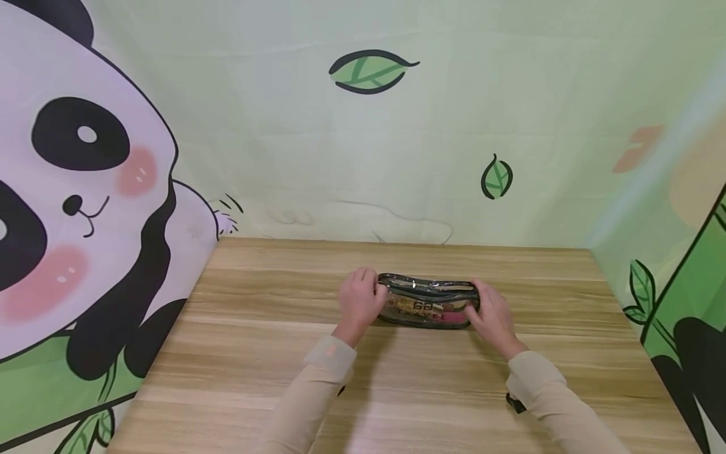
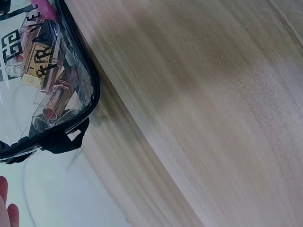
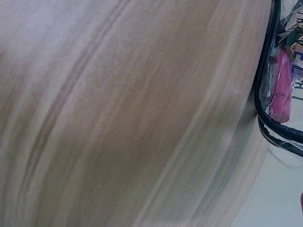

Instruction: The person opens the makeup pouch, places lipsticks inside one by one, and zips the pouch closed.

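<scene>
A clear zippered pouch (image 1: 428, 304) with black edging and "TRAVEL" lettering stands upright near the back of the table. My left hand (image 1: 361, 296) grips its left end at the upper corner. Around the right end my right hand (image 1: 495, 315) is curled, thumb on the front face. Small cosmetic tubes (image 2: 56, 101) and a gold-coloured item (image 2: 37, 61) show through the plastic in the left wrist view. A pink tube (image 3: 281, 87) lies inside at the right end. From the left end sticks out a black fabric tab (image 2: 64, 141).
The wood-grain table (image 1: 272, 340) ends at a pale green backdrop (image 1: 283, 126) printed with a panda and leaves. This backdrop also rises along both sides. A small black object (image 1: 515, 403) shows beneath the right sleeve.
</scene>
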`<action>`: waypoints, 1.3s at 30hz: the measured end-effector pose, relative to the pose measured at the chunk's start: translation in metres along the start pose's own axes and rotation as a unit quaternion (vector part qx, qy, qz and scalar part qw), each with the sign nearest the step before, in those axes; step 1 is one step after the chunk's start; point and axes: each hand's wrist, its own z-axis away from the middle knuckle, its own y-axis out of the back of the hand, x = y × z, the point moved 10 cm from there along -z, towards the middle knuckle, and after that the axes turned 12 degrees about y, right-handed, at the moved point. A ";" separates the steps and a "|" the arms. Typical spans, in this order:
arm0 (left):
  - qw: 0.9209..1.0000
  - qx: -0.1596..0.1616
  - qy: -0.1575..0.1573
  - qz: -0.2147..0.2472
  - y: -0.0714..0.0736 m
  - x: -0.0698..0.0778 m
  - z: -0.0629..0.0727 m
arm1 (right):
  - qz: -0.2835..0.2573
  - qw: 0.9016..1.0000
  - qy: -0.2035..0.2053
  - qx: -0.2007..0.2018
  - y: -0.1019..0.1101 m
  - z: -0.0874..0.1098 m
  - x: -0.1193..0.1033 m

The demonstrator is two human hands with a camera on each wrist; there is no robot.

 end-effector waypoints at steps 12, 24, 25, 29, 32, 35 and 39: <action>0.999 -0.009 0.036 -0.012 -0.002 -0.012 -0.003 | 0.000 1.000 -0.001 -0.001 -0.002 0.000 0.001; 0.993 -0.062 0.100 -0.024 -0.008 -0.023 -0.006 | 0.004 1.000 0.006 0.008 -0.002 0.001 0.002; 0.991 -0.071 0.111 -0.023 -0.009 -0.025 -0.006 | 0.004 1.000 0.005 0.009 -0.002 0.001 0.002; 0.980 -0.107 0.164 -0.026 -0.016 -0.037 -0.006 | 0.000 1.000 0.005 0.010 -0.001 0.001 0.001; 0.973 -0.123 0.193 -0.025 -0.019 -0.046 -0.006 | -0.004 1.000 0.005 0.011 0.001 0.000 0.000; 0.969 -0.136 0.203 -0.025 -0.022 -0.051 -0.005 | -0.004 1.000 0.004 0.011 0.001 0.001 -0.001; 0.967 -0.144 0.207 -0.022 -0.023 -0.052 -0.005 | 0.001 1.000 0.002 0.008 0.000 0.001 0.000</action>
